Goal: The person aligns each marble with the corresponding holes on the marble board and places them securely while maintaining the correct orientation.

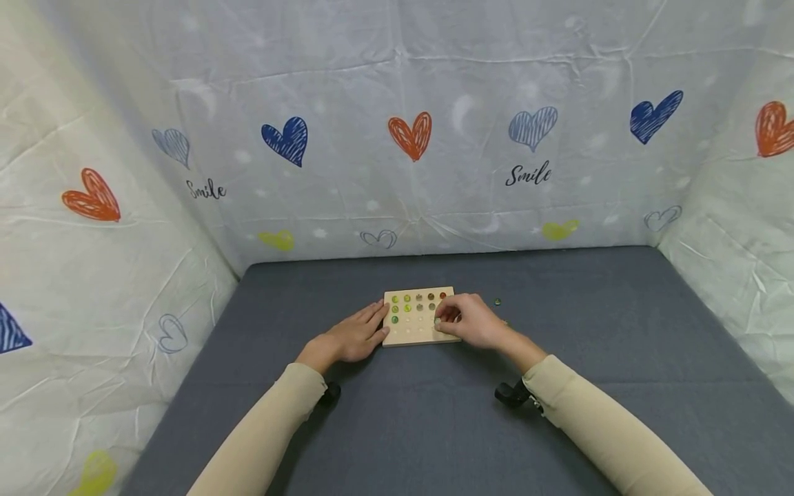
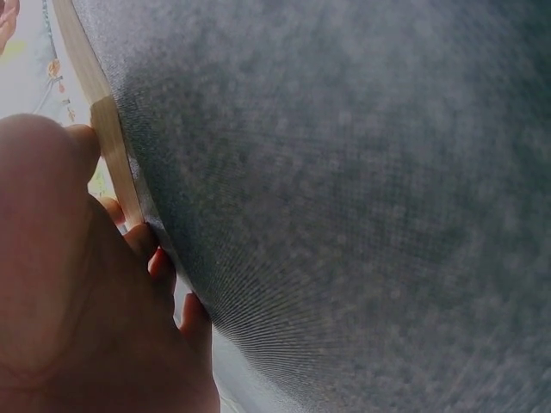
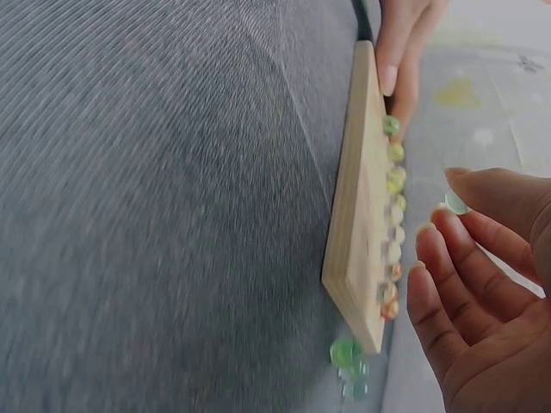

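Observation:
A pale wooden board [image 1: 406,338] with rows of round hollows lies flat on the table. Glass marbles in yellow-green, brownish and reddish tones fill its two far rows, and a green marble [image 1: 395,319] sits at the left of the third. My left hand [image 1: 355,336] rests at the board's left edge, fingers extended and fingertips on the wood. Between thumb and forefinger, my right hand [image 1: 474,321] pinches a pale green marble [image 3: 456,203] over the right part of the board. The right wrist view shows this hand's other fingers loosely bent.
Loose marbles lie on the table right of the board; one green marble [image 1: 497,302] shows past my right hand, which partly hides another. Dark grey cloth [image 1: 409,413] covers the table. A pale curtain [image 1: 347,186] printed with hearts hangs behind and at both sides.

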`<state>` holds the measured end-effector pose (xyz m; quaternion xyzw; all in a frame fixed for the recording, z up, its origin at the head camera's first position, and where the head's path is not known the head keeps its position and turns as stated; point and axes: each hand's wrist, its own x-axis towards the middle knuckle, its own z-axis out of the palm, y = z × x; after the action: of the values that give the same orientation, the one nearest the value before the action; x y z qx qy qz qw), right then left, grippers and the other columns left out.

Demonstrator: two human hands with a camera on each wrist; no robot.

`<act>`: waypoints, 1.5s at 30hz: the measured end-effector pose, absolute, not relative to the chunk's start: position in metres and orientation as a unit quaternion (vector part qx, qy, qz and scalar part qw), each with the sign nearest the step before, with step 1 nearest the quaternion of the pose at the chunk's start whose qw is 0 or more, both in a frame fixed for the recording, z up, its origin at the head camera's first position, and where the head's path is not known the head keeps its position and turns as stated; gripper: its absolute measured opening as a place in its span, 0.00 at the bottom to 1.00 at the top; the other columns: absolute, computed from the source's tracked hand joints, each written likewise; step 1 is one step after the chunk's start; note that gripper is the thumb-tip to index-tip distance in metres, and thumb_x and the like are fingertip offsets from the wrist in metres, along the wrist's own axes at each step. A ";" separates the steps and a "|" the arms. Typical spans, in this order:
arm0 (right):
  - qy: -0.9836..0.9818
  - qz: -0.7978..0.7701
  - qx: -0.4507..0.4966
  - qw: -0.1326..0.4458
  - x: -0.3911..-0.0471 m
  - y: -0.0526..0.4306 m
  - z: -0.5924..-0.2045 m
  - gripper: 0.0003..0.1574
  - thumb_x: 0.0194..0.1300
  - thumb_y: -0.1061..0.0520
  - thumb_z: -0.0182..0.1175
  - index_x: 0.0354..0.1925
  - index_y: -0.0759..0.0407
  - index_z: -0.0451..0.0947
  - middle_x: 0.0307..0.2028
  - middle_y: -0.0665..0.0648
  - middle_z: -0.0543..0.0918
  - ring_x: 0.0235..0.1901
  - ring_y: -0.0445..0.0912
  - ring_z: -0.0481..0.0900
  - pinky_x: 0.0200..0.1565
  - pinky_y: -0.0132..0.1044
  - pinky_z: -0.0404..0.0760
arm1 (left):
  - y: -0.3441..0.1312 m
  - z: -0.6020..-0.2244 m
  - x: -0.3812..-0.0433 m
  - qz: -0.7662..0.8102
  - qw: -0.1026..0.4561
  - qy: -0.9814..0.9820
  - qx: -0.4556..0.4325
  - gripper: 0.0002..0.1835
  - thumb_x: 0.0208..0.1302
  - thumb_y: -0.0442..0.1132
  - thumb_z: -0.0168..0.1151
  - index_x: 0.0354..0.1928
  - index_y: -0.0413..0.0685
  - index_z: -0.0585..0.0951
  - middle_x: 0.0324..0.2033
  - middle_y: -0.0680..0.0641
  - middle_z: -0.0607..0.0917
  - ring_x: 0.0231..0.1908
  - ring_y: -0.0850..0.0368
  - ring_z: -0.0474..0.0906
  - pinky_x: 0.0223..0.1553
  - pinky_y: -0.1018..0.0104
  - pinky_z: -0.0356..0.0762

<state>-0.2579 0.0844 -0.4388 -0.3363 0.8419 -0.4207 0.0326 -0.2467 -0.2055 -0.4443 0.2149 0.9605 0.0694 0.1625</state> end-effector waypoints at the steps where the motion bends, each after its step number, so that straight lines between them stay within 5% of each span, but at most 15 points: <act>1: 0.842 -0.420 -0.338 0.034 -0.258 0.082 -0.439 0.05 0.66 0.62 0.69 0.41 0.61 0.86 0.33 0.51 0.85 0.33 0.41 0.81 0.37 0.34 0.82 | -0.206 -0.445 -0.247 0.070 0.162 0.960 0.215 0.34 0.85 0.53 0.35 0.83 0.44 0.45 0.82 0.41 0.46 0.80 0.44 0.42 0.78 0.46 0.47; 45: 0.871 -0.374 -0.317 0.042 -0.262 0.000 -0.453 0.03 0.66 0.62 0.69 0.39 0.60 0.86 0.28 0.50 0.83 0.26 0.38 0.76 0.33 0.33 0.77 | -0.207 -0.446 -0.249 0.081 0.162 0.957 0.227 0.35 0.85 0.54 0.35 0.82 0.41 0.48 0.81 0.39 0.47 0.80 0.41 0.42 0.78 0.43 0.47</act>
<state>-0.2618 -0.0002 -0.4526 -0.3173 0.8706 -0.3736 0.0424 -0.2495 -0.2071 -0.4462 0.2273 0.9568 0.0812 0.1621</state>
